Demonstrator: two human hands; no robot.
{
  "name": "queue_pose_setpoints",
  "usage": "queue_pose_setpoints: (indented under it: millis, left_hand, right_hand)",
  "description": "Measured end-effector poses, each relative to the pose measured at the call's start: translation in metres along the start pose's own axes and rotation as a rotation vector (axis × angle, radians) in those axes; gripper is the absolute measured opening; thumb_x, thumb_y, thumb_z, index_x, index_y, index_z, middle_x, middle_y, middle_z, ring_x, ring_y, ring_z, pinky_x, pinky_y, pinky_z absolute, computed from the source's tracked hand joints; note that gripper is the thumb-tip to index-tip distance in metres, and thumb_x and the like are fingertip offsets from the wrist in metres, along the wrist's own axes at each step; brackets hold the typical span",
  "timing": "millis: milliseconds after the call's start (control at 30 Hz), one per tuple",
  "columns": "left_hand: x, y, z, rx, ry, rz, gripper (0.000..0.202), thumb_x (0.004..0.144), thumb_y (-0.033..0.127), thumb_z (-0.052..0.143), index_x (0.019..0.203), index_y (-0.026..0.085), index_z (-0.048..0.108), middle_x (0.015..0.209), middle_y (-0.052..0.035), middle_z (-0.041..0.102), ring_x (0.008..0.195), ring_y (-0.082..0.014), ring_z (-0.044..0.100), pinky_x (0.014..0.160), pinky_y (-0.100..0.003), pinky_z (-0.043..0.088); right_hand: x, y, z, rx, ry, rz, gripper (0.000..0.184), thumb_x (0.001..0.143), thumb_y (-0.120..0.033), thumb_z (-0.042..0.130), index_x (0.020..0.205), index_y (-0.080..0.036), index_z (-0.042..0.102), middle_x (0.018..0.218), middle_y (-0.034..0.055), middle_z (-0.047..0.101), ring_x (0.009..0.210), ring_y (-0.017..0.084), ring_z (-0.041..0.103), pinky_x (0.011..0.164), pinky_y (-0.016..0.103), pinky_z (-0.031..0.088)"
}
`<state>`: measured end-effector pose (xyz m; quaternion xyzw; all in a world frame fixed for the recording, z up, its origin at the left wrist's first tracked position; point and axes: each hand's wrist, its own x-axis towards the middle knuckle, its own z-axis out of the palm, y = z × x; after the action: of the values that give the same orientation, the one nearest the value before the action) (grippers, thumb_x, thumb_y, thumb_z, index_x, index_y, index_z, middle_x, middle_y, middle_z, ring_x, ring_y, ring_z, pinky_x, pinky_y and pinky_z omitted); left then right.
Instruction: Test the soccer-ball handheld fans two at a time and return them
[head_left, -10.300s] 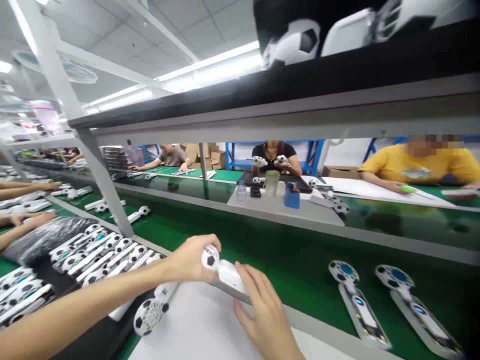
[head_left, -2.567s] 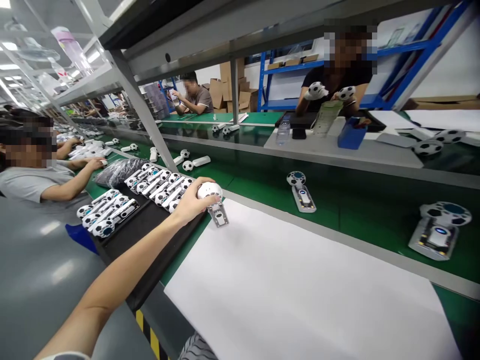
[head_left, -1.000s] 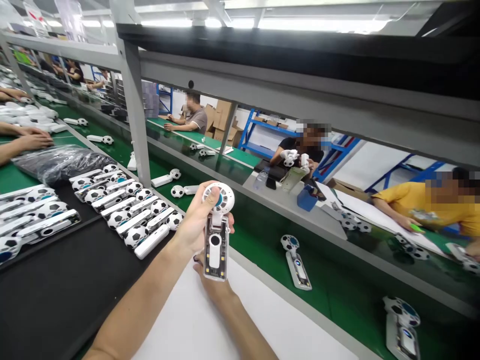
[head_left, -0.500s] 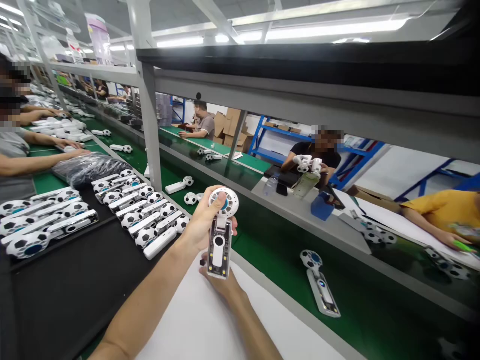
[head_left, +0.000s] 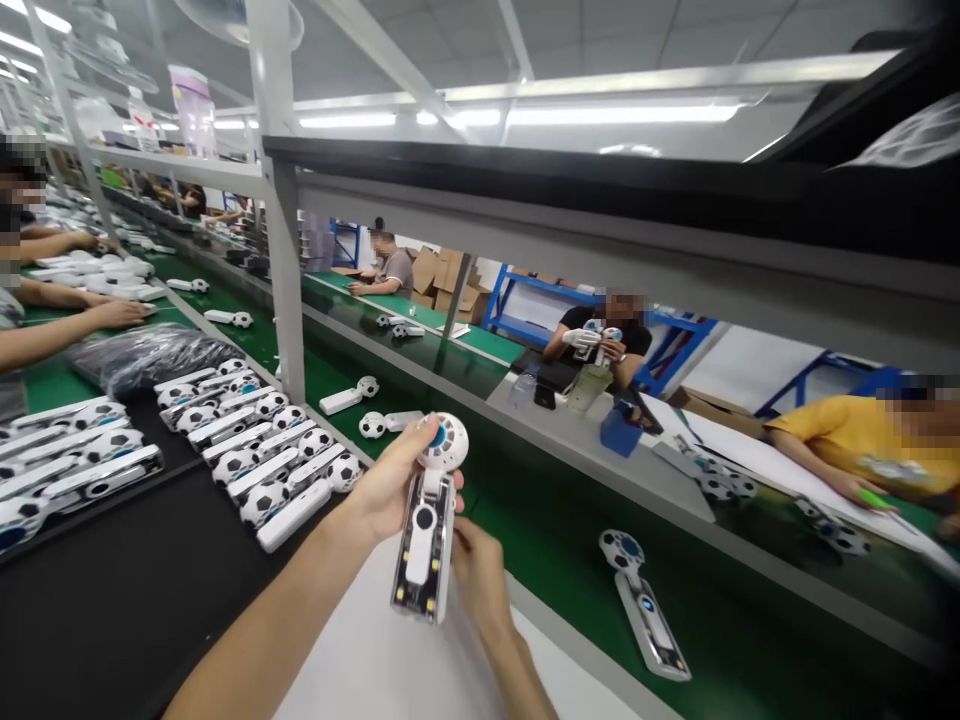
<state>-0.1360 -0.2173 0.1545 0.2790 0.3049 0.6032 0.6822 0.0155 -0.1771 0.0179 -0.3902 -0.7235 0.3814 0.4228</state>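
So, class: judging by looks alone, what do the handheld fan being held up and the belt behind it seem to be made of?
Handheld fan: probably hard moulded plastic, with a glossy white head and a clear handle shell that shows parts inside. Belt: looks like smooth green rubber or PVC, with a slight sheen and faint reflections.

A held fan [head_left: 428,520] sits between a tray [head_left: 135,580] left and conveyor [head_left: 570,540] right.

green belt [head_left: 570,530], blk tray [head_left: 112,590], co-workers [head_left: 847,450]
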Motion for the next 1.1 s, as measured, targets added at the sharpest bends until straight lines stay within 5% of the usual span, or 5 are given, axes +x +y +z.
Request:
queue_pose_setpoints:
  millis: [267, 467, 700, 967, 1100]
  left_hand:
    - [-0.013, -0.044, 0.046, -0.084, -0.208, -0.221, 0.039, 0.097, 0.048, 0.047, 0.132, 0.034, 0.036, 0.081, -0.0016, 0.064, 0.067, -0.0184, 0.065, 0.058, -0.037, 0.060]
    - [-0.016, -0.067, 0.062, -0.016, -0.184, -0.239, 0.044, 0.096, 0.050, 0.048, 0.135, 0.033, 0.036, 0.088, -0.0033, 0.064, 0.063, -0.0149, 0.062, 0.052, -0.034, 0.060]
    - [-0.012, -0.059, 0.059, 0.011, -0.163, -0.270, 0.045, 0.099, 0.049, 0.043, 0.138, 0.031, 0.031, 0.070, -0.0002, 0.060, 0.058, -0.0148, 0.061, 0.047, -0.029, 0.059]
    - [-0.011, -0.069, 0.054, 0.214, -0.289, -0.228, 0.068, 0.085, 0.049, 0.067, 0.138, 0.034, 0.028, 0.084, 0.0001, 0.057, 0.069, -0.0144, 0.059, 0.048, -0.023, 0.055]
    - [-0.011, -0.069, 0.054, 0.329, -0.378, -0.131, 0.073, 0.081, 0.035, 0.076, 0.135, 0.032, 0.027, 0.097, -0.0005, 0.055, 0.073, -0.0125, 0.055, 0.051, -0.022, 0.054]
  right_hand:
    - [-0.038, -0.090, -0.119, 0.124, 0.361, -0.153, 0.010, 0.090, -0.029, 0.069, 0.093, -0.025, 0.078, 0.078, 0.0038, 0.070, 0.066, 0.017, 0.066, 0.060, 0.024, 0.057]
    - [-0.044, -0.104, -0.118, 0.026, 0.147, -0.343, 0.020, 0.091, -0.016, 0.065, 0.089, -0.030, 0.079, 0.100, 0.0067, 0.055, 0.081, 0.018, 0.060, 0.060, 0.024, 0.058]
    - [-0.033, -0.086, -0.108, -0.133, 0.189, -0.418, 0.035, 0.092, -0.012, 0.062, 0.115, -0.037, 0.071, 0.116, 0.0053, 0.052, 0.104, 0.021, 0.058, 0.079, 0.027, 0.058]
    - [-0.044, -0.075, -0.121, -0.104, -0.038, 0.049, 0.054, 0.098, -0.041, 0.053, 0.150, -0.035, 0.040, 0.151, 0.0040, 0.046, 0.136, 0.032, 0.047, 0.107, 0.050, 0.047]
    - [-0.046, -0.076, -0.121, -0.119, -0.059, 0.061, 0.056, 0.098, -0.036, 0.050, 0.152, -0.033, 0.037, 0.153, 0.0028, 0.043, 0.138, 0.031, 0.044, 0.109, 0.048, 0.046]
